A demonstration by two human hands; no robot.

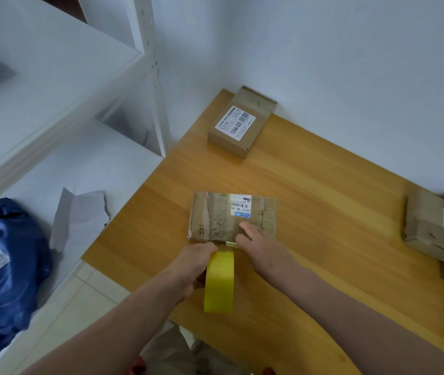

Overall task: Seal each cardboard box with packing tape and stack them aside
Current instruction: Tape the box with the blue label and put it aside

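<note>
A worn cardboard box (216,216) with a white barcode label lies on the wooden table (310,190) in front of me. A strip of clear tape runs over its top toward me. My left hand (192,266) grips a yellow roll of packing tape (219,281) at the box's near edge. My right hand (261,243) lies flat on the near right part of the box top, its fingers pressing down beside the tape.
A second cardboard box (238,125) with a white label sits at the table's far corner by the wall. More boxes (432,234) lie at the right edge. White shelving (53,109) stands left, holding a blue bag (4,261) and grey wrapping (80,217).
</note>
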